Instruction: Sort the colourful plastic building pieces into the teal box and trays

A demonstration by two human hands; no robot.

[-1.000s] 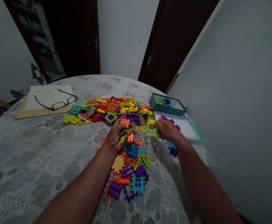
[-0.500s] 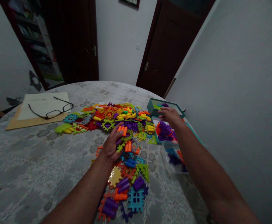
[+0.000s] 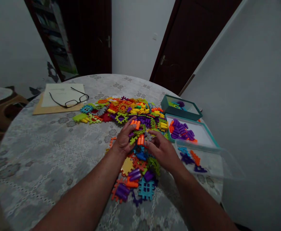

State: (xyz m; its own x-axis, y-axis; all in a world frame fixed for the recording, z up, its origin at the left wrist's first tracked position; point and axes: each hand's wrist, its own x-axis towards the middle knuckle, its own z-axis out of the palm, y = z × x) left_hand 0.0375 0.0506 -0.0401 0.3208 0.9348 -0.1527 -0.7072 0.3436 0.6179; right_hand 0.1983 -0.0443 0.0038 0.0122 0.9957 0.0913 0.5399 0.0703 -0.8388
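A heap of colourful plastic building pieces (image 3: 128,112) covers the middle of a round table (image 3: 46,150). My left hand (image 3: 126,138) rests palm down on the heap, fingers curled over orange tube pieces (image 3: 136,124). My right hand (image 3: 161,149) is beside it, its fingertips pinching at an orange tube (image 3: 140,140) and a grey piece. More pieces, among them a blue grid square (image 3: 146,188) and purple tubes (image 3: 122,192), lie between my forearms.
At the right stand a teal box (image 3: 180,107), a white tray (image 3: 203,134) with purple and orange tubes, and a clear lid (image 3: 210,163) with a few pieces. Glasses (image 3: 70,99) lie on paper at the far left. Dark doors stand behind.
My right hand came back from the teal box at the right to the heap beside my left hand. The left hand stayed put. The view shifted left.
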